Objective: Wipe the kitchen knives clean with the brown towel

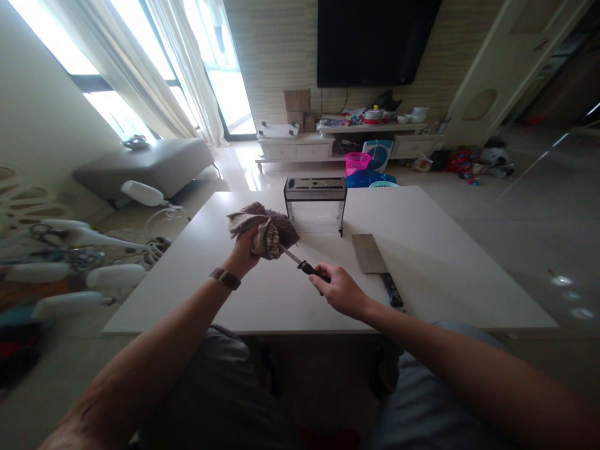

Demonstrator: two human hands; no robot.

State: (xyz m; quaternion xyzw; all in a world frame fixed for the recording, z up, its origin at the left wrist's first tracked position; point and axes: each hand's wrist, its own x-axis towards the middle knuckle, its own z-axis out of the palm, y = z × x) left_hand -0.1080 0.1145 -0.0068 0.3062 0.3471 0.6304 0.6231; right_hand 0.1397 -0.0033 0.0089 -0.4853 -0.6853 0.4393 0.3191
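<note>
At the far left, blurred white plastic shapes (70,275) lie beside the pale rectangular tabletop (450,262). Over the tabletop's near middle, the left hand (244,253), with a brown band on its wrist, has its fingers clamped around a bunched brown and beige cloth (265,230), which wraps the blade of a slim knife with a black handle (304,267). Behind the cloth stands a dark rectangular knife block with clear sides (315,197). The right hand (340,289) grips the knife's handle, fingers closed on it, just above the tabletop. Just right of that hand, a broad steel cleaver with a black handle (370,253) lies flat on the tabletop, apart from both hands.
</note>
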